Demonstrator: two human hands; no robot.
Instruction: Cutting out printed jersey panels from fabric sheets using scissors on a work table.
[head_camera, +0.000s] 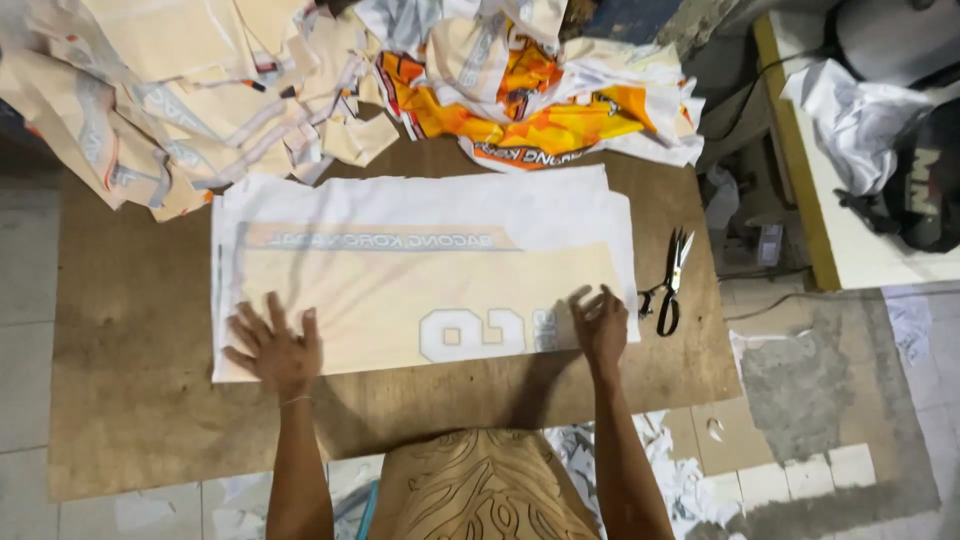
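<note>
While both hands press flat, fingers spread and grasping nothing, the printed fabric panel (420, 285) lies spread across the middle of the brown board (130, 400), its near edge running close to the board's near edge. The left hand (275, 348) rests on the panel's near left corner, and the right hand (601, 325) on its near right corner. Smoothing likely goes best with even pressure outward from the centre, palms low, so the layers, seemingly more than one, stay aligned at the edges. Printing on the panel shows as a grey band of lettering along its far side and pale outlined characters near the right hand. Black-handled scissors (671, 283) lie at the board's right edge. Cream cut pieces (150, 90) heap at the far left corner, and orange-and-white printed fabric (530, 100) bunches along the far edge.
</note>
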